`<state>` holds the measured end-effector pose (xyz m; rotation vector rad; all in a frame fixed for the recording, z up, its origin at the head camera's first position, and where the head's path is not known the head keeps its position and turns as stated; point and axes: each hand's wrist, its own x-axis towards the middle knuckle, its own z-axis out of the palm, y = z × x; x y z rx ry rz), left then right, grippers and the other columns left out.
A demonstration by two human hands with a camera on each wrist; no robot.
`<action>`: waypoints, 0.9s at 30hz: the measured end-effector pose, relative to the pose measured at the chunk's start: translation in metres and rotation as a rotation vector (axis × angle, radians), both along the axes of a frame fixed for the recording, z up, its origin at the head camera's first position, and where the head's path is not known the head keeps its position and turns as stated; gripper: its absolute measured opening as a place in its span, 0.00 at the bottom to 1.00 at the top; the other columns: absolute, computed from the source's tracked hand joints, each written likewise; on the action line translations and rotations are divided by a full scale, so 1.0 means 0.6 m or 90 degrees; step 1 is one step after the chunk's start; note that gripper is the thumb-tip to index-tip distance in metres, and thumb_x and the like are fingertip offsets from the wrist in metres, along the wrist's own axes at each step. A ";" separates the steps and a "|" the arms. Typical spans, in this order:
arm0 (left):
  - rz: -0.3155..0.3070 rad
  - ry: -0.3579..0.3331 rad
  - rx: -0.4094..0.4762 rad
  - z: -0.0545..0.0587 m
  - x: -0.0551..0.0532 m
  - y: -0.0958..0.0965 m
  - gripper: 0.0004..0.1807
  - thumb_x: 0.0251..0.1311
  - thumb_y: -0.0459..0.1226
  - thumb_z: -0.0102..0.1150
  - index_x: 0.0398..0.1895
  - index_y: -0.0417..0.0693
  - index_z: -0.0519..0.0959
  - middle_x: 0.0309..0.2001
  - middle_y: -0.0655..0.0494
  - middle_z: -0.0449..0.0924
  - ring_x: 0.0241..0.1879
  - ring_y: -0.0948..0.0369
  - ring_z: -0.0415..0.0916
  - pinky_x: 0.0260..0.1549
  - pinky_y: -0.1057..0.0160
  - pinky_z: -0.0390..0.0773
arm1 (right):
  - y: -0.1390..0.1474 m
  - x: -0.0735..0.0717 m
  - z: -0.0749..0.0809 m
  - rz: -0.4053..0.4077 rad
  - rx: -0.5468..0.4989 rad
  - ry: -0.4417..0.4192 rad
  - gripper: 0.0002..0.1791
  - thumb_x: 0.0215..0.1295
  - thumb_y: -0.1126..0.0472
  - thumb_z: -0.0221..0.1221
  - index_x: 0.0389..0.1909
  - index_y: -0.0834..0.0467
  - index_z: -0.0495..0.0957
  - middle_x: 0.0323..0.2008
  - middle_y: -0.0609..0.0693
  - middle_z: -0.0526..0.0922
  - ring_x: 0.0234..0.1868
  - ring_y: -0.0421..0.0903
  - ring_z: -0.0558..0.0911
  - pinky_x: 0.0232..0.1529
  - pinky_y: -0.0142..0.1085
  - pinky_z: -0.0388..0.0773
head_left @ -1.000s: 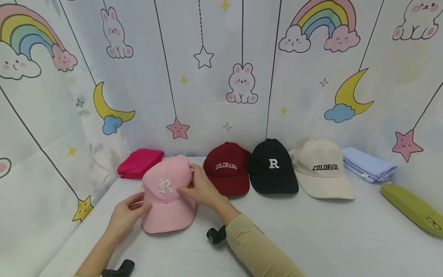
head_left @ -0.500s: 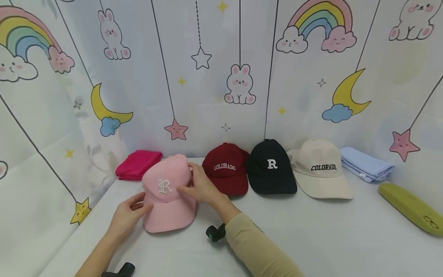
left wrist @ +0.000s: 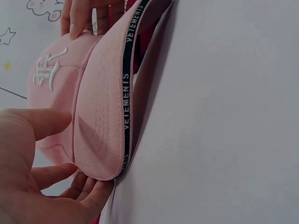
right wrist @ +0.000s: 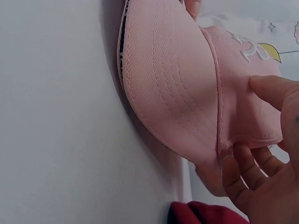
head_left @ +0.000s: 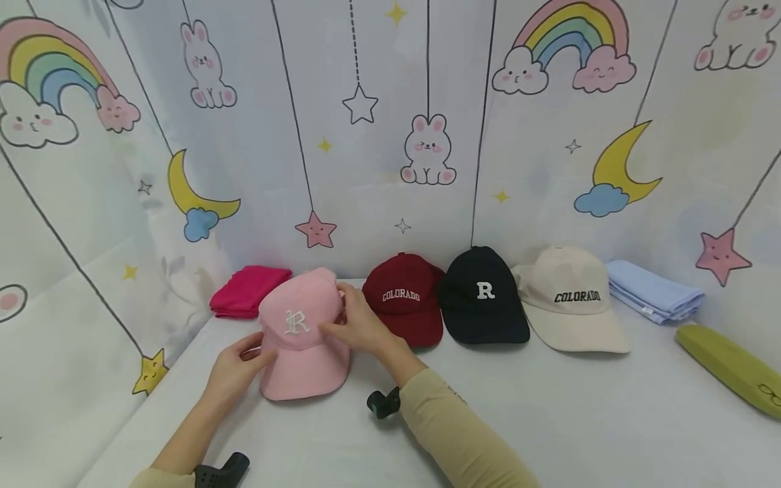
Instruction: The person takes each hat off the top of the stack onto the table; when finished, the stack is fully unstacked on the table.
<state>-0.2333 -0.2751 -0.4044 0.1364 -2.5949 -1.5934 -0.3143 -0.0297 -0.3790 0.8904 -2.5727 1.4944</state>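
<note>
A pink baseball cap (head_left: 297,322) with a white embroidered R is held between both hands at the left of the table, its brim toward me. My left hand (head_left: 236,369) grips its left side, thumb on the front and fingers beneath the brim's edge, as the left wrist view shows. On the other side, my right hand (head_left: 363,322) has its thumb on the crown (right wrist: 243,88) and its fingers curled round the cap's lower edge. Black tape lettered VETEMENTS (left wrist: 126,100) runs along the underside of the brim. The cap's back is hidden.
To the right stand a dark red cap (head_left: 401,305), a black cap (head_left: 482,312) and a cream cap (head_left: 564,318). A folded magenta cloth (head_left: 247,288) lies behind the pink cap. Folded blue cloth (head_left: 653,291) and a green case (head_left: 726,366) are at far right.
The pink cap has risen or shifted slightly away from me, with both hands keeping their grip on it. The other caps and cloths stay where they were; the head view sways a little.
</note>
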 end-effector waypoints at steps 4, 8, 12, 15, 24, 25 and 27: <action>0.002 0.004 -0.006 0.002 -0.013 0.003 0.38 0.70 0.41 0.61 0.74 0.29 0.59 0.69 0.31 0.63 0.65 0.40 0.66 0.54 0.64 0.78 | 0.001 -0.007 0.000 -0.014 0.003 0.000 0.43 0.64 0.59 0.67 0.75 0.58 0.53 0.50 0.50 0.67 0.41 0.43 0.75 0.41 0.30 0.78; 0.002 0.011 -0.007 0.002 -0.025 0.006 0.37 0.70 0.40 0.61 0.74 0.29 0.59 0.69 0.31 0.64 0.65 0.40 0.66 0.57 0.59 0.77 | 0.004 -0.016 0.002 -0.020 0.010 -0.003 0.43 0.66 0.59 0.66 0.75 0.59 0.53 0.53 0.52 0.68 0.44 0.44 0.75 0.43 0.31 0.78; -0.005 0.014 -0.002 0.004 -0.034 0.009 0.37 0.71 0.41 0.60 0.75 0.29 0.58 0.70 0.31 0.62 0.65 0.40 0.65 0.58 0.56 0.76 | 0.010 -0.028 0.007 -0.021 0.019 -0.002 0.41 0.67 0.60 0.65 0.76 0.60 0.54 0.54 0.53 0.69 0.47 0.44 0.75 0.45 0.31 0.79; -0.003 0.019 -0.003 0.005 -0.040 0.011 0.37 0.71 0.41 0.60 0.75 0.30 0.58 0.70 0.32 0.62 0.65 0.40 0.65 0.59 0.54 0.75 | 0.013 -0.038 0.010 -0.011 0.018 0.000 0.40 0.68 0.60 0.64 0.75 0.61 0.56 0.53 0.52 0.72 0.46 0.44 0.76 0.44 0.32 0.80; 0.004 0.033 0.008 0.003 -0.062 0.013 0.37 0.70 0.41 0.59 0.75 0.31 0.58 0.69 0.33 0.64 0.66 0.41 0.65 0.62 0.48 0.71 | 0.020 -0.055 0.023 0.018 -0.011 -0.003 0.33 0.70 0.62 0.58 0.73 0.63 0.62 0.48 0.54 0.77 0.46 0.46 0.78 0.44 0.37 0.81; 0.005 0.032 0.008 0.003 -0.064 0.014 0.38 0.70 0.41 0.59 0.75 0.31 0.58 0.69 0.33 0.64 0.66 0.41 0.65 0.63 0.48 0.70 | 0.020 -0.057 0.023 0.019 -0.013 -0.006 0.32 0.70 0.62 0.57 0.73 0.63 0.62 0.48 0.54 0.77 0.47 0.47 0.78 0.45 0.37 0.81; 0.008 0.031 0.010 0.003 -0.068 0.014 0.38 0.70 0.41 0.59 0.75 0.30 0.57 0.69 0.32 0.63 0.67 0.41 0.63 0.63 0.47 0.69 | 0.022 -0.059 0.025 0.021 -0.015 -0.010 0.32 0.71 0.62 0.56 0.73 0.63 0.62 0.49 0.56 0.77 0.49 0.48 0.78 0.47 0.39 0.81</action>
